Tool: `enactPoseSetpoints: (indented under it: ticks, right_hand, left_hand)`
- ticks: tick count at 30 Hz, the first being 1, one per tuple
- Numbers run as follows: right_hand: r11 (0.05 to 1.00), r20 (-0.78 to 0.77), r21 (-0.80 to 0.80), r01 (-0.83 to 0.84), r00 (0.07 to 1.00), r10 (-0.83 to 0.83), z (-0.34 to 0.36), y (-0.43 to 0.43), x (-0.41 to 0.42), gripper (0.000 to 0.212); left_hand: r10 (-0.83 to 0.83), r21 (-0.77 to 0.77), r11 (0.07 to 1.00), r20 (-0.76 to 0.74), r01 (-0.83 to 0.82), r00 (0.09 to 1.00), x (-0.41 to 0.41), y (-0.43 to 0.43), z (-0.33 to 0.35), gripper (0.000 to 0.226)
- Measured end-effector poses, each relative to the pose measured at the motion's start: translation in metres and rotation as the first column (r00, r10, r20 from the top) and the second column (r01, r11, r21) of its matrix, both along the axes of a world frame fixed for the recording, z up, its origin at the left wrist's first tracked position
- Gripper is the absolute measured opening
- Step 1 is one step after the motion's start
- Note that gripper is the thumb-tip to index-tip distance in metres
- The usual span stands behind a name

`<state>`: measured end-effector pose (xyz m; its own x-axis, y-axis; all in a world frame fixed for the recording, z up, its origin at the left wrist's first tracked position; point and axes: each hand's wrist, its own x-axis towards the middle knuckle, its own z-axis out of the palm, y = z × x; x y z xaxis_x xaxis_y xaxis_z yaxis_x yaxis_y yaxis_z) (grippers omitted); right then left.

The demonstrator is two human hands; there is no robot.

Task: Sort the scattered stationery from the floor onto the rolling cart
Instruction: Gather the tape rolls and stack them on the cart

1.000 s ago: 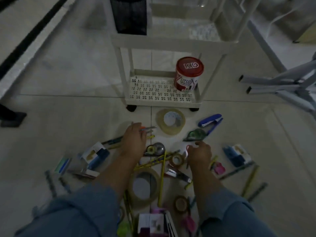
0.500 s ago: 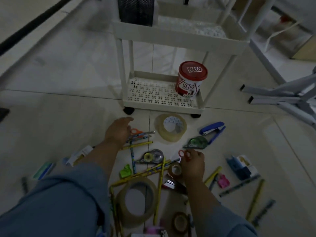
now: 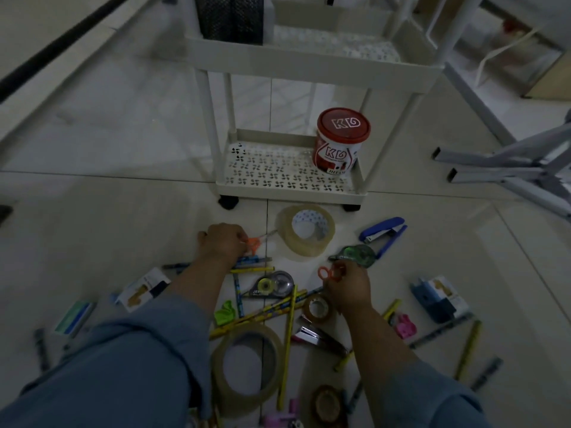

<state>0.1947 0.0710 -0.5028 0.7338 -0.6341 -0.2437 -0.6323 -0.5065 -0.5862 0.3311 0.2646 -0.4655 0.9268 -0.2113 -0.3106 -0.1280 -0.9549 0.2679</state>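
Note:
Stationery lies scattered on the tiled floor in front of the white rolling cart (image 3: 290, 189). My left hand (image 3: 224, 242) grips small orange-handled scissors (image 3: 256, 240), their blades pointing right towards a wide clear tape roll (image 3: 306, 230). My right hand (image 3: 347, 288) holds a second pair of orange-handled scissors (image 3: 330, 272), handle loops sticking up above my fingers. Beneath and between my arms lie yellow pencils (image 3: 268, 313), a correction tape dispenser (image 3: 272, 284), a small brown tape roll (image 3: 316, 308) and a big tape roll (image 3: 247, 366).
A red-lidded tub (image 3: 340, 140) stands on the cart's bottom shelf, and a black mesh holder (image 3: 230, 17) on the upper one. A blue stapler (image 3: 383, 233), green tape dispenser (image 3: 355, 254), staple boxes (image 3: 438, 298) and pens lie around. Grey metal legs (image 3: 500, 171) lie to the right.
Both hands have risen slightly from the pile towards the cart, each holding its orange scissors. The camera has tilted up, showing more of the cart.

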Motion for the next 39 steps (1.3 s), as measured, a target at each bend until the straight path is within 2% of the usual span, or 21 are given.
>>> enactPoseSetpoints:
  ticks: [3,5,6,7,9,10,11,12,14,17,19,21,23,28,30,32,34,35,37,39]
  right_hand:
    - [0.998,0.055,0.061,-0.026,0.998,0.022,0.009,0.005,-0.001,0.036]
    - [0.992,0.122,0.124,-0.010,0.992,-0.006,0.021,0.010,0.001,0.028]
    - [0.978,0.200,0.207,0.031,0.977,-0.073,0.028,0.011,0.003,0.024]
    - [0.927,0.290,0.366,0.084,0.936,-0.199,0.037,0.013,0.006,0.023]
    - [0.698,0.345,0.710,0.096,0.816,-0.464,0.060,0.022,0.015,0.028]
    - [0.621,0.352,0.783,0.038,0.796,-0.492,0.071,0.026,0.021,0.028]
    - [0.590,0.363,0.807,-0.029,0.813,-0.456,0.081,0.031,0.028,0.025]
    - [0.569,0.370,0.817,-0.091,0.840,-0.397,0.090,0.036,0.034,0.021]
    - [0.533,0.365,0.832,-0.151,0.873,-0.323,0.102,0.046,0.044,0.020]
    - [0.559,0.362,0.819,-0.129,0.872,-0.329,0.105,0.054,0.050,0.008]
    - [0.576,0.363,0.803,-0.152,0.891,-0.272,0.103,0.057,0.049,0.007]
    - [0.516,0.327,0.835,-0.193,0.927,-0.182,0.100,0.064,0.043,0.008]
    - [0.498,0.280,0.849,-0.176,0.949,-0.142,0.100,0.070,0.037,0.005]
    - [0.483,0.285,0.865,-0.135,0.925,-0.252,0.101,0.075,0.034,0.009]
    - [0.472,0.280,0.873,-0.121,0.917,-0.283,0.103,0.073,0.035,0.008]
    - [0.467,0.275,0.876,-0.123,0.922,-0.272,0.103,0.072,0.037,0.007]
    - [0.474,0.266,0.873,-0.116,0.928,-0.262,0.103,0.071,0.038,0.012]
    - [0.477,0.270,0.871,-0.117,0.925,-0.266,0.102,0.071,0.037,0.018]
    - [0.469,0.286,0.873,-0.133,0.918,-0.273,0.102,0.073,0.037,0.027]
    - [0.476,0.289,0.869,-0.132,0.918,-0.273,0.102,0.074,0.037,0.025]
  left_hand:
    - [0.145,-0.342,0.930,0.001,-0.136,0.989,-0.005,0.002,0.005,0.021]
    - [0.233,-0.545,0.810,-0.036,-0.215,0.972,-0.010,0.003,0.013,0.015]
    - [0.265,-0.629,0.733,-0.083,-0.257,0.961,-0.013,0.002,0.018,0.011]
    - [0.291,-0.705,0.637,-0.157,-0.313,0.944,-0.016,0.000,0.025,0.009]
    - [0.298,-0.776,0.418,-0.372,-0.471,0.879,-0.021,-0.002,0.038,0.009]
    - [0.277,-0.776,0.342,-0.456,-0.530,0.846,-0.024,-0.002,0.044,0.010]
    - [0.256,-0.769,0.316,-0.495,-0.556,0.830,-0.025,-0.001,0.048,0.009]
    - [0.240,-0.763,0.325,-0.506,-0.559,0.829,-0.026,-0.001,0.052,0.004]
    - [0.223,-0.769,0.325,-0.503,-0.551,0.835,-0.028,0.003,0.058,0.011]
    - [0.174,-0.785,0.281,-0.524,-0.552,0.834,-0.031,0.010,0.065,0.018]
    - [0.113,-0.783,0.256,-0.558,-0.567,0.822,-0.034,0.014,0.067,0.023]
    - [0.076,-0.772,0.233,-0.592,-0.592,0.802,-0.037,0.015,0.066,0.029]
    - [0.059,-0.760,0.206,-0.619,-0.616,0.783,-0.041,0.013,0.067,0.030]
    - [0.146,-0.760,0.255,-0.581,-0.598,0.801,-0.048,0.006,0.070,0.007]
    - [0.146,-0.749,0.229,-0.605,-0.622,0.783,-0.049,0.003,0.069,0.007]
    - [0.127,-0.744,0.179,-0.631,-0.643,0.765,-0.054,-0.001,0.070,0.019]
    - [0.133,-0.752,0.189,-0.617,-0.631,0.775,-0.058,-0.004,0.069,0.043]
    - [0.139,-0.756,0.198,-0.608,-0.623,0.782,-0.060,-0.005,0.070,0.045]
    - [0.129,-0.752,0.200,-0.616,-0.628,0.777,-0.063,-0.009,0.071,0.034]
    - [0.086,-0.733,0.148,-0.659,-0.664,0.747,-0.068,-0.010,0.074,0.032]
